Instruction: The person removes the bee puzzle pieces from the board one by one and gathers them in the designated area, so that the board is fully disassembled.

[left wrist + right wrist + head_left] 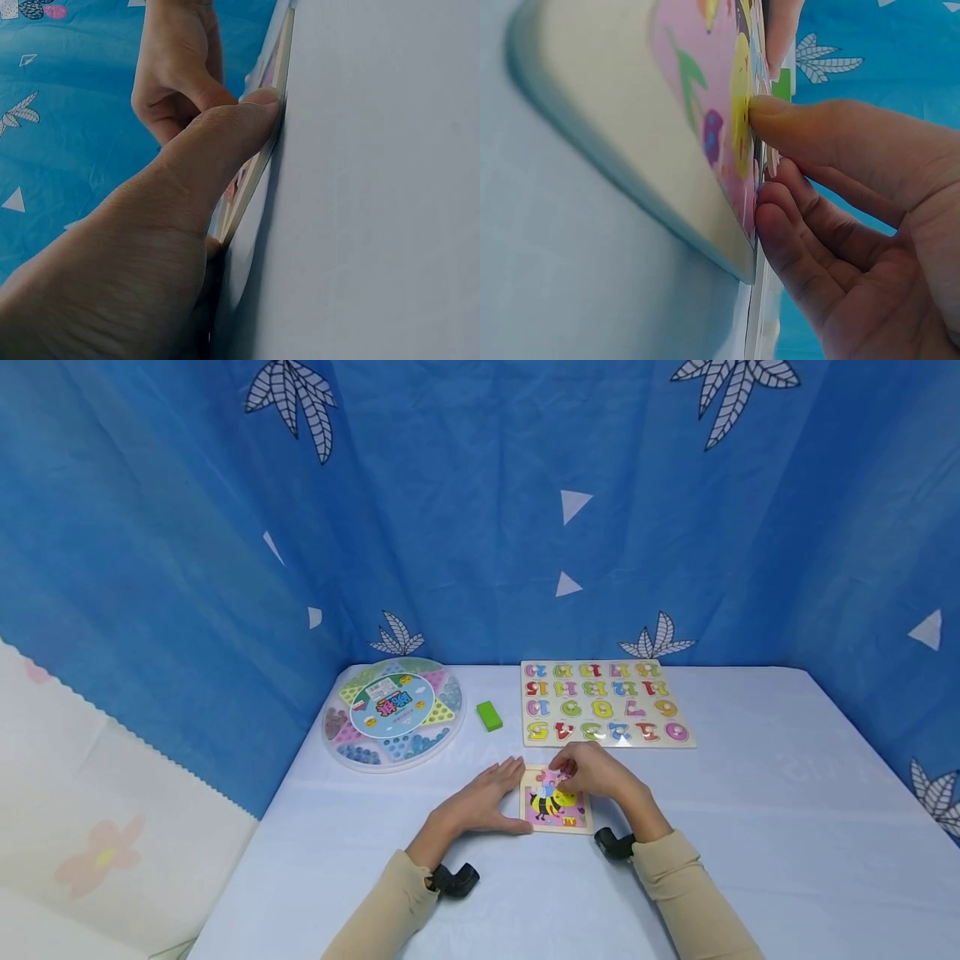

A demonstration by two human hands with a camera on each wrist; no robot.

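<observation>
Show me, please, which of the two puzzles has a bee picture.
The small square puzzle, with the left hand touching its edge. The number puzzle, larger and farther back, shows coloured numbers instead.

Behind the bee puzzle (552, 807) on the surface (795, 843) lies the number board (608, 699), behind-left the block (490, 716), farther left the marble game (393, 714).

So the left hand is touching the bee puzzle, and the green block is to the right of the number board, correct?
Not quite: the head view shows the green block to the left of the number board, not the right. The left hand is indeed touching the bee puzzle.
</observation>
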